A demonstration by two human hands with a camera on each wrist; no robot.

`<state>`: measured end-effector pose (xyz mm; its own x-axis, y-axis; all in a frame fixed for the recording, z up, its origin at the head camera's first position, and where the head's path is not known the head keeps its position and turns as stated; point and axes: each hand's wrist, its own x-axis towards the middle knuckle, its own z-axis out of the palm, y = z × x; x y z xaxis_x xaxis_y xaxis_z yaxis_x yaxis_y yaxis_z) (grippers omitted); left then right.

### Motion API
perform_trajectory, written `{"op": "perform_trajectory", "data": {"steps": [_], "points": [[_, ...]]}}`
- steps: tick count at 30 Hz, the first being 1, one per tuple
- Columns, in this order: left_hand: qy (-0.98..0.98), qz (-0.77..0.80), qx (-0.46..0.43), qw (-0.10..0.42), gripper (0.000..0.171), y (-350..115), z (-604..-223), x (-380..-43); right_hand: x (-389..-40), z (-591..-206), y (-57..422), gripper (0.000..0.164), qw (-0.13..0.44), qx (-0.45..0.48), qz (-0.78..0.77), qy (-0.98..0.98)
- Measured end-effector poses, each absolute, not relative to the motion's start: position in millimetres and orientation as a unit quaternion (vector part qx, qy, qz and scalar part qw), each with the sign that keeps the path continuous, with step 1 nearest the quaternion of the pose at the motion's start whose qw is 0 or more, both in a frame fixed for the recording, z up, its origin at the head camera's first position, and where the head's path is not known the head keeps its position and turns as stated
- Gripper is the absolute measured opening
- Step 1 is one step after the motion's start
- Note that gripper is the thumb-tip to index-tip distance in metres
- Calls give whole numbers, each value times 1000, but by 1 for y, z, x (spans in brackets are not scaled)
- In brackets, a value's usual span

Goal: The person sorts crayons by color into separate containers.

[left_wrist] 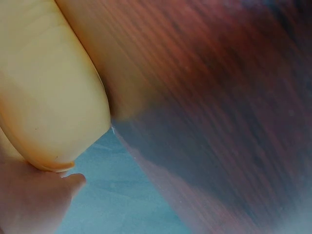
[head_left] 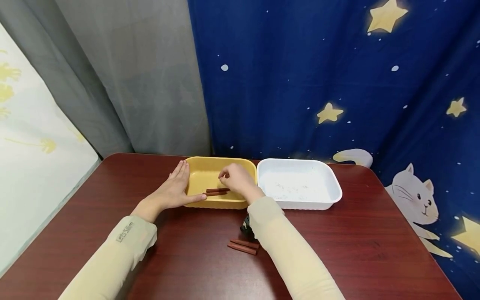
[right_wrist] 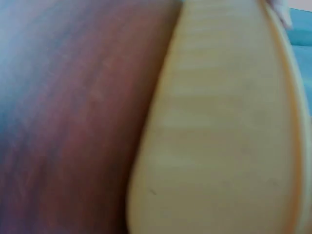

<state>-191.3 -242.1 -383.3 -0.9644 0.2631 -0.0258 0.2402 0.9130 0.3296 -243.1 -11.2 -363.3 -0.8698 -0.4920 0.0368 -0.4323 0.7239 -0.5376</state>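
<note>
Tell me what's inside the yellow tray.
At least two brown sticks show inside the yellow tray. The right grip covers some of its right half; anything beneath cannot be seen.

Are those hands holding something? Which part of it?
The left hand rests on the left end of the yellow tray, fingers straight, not gripping. Whether the right hand, over it, holds anything can't be told.

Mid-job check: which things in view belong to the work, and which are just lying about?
In the work, judging by the hands:
yellow tray, left hand against it, right hand inside
two brown sticks in it
two similar sticks on the table, probably

Apparently just lying about:
white tray, untouched, though it may have a part
dark object, partly hidden by the right sleeve
</note>
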Motion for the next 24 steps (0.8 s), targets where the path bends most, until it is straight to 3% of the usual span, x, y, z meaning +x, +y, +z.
{"op": "perform_trajectory", "data": {"steps": [11, 24], "points": [[979, 163, 118, 39, 130, -242, -381, -192, -237, -332, 23, 16, 2, -252, -302, 919], [978, 170, 119, 37, 128, -241, -380, -191, -202, -318, 68, 18, 3, -278, -349, 895]]}}
